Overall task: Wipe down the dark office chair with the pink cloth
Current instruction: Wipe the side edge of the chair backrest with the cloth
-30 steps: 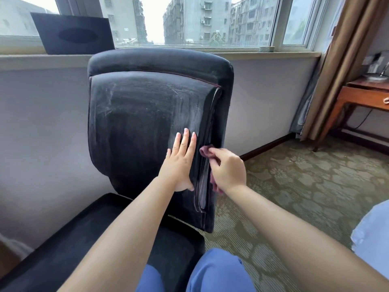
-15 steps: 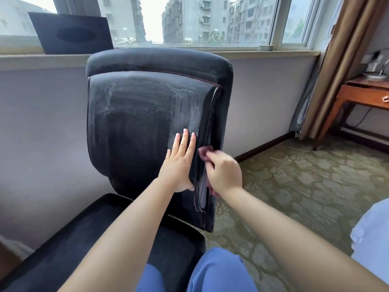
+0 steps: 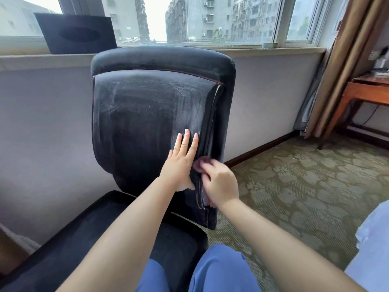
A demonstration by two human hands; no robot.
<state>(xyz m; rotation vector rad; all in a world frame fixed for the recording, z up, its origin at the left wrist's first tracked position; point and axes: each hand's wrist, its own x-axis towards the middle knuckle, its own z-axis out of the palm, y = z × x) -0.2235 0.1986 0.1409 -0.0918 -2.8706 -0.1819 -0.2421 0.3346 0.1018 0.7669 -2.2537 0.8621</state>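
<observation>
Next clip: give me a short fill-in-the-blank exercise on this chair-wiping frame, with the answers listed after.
1. The left hand lies flat, fingers straight, on the chair's ____.
2. The right hand holds a cloth coloured ____.
3. The cloth is at the backrest's ____ edge, as the person sees it.
4. The dark box stands on the ____.

Answers: backrest; pink; right; windowsill
</observation>
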